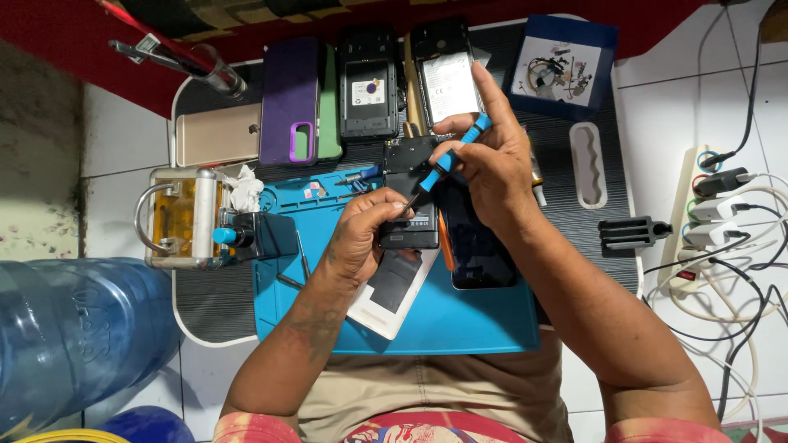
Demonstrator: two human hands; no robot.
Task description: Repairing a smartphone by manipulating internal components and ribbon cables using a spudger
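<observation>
right hand (491,168) gripping blue screwdriver (447,160), left hand (363,234) steadying opened phone (413,215)

I see both forearms bare | left hand (361,238) and right hand (492,168) without gloves or rings | short sleeves with red-orange pattern at lower edge | khaki trousers on the lap | faint dark marking on left forearm

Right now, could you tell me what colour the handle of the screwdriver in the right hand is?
The screwdriver handle is bright blue with black bands, seen best in the head view.
</observation>
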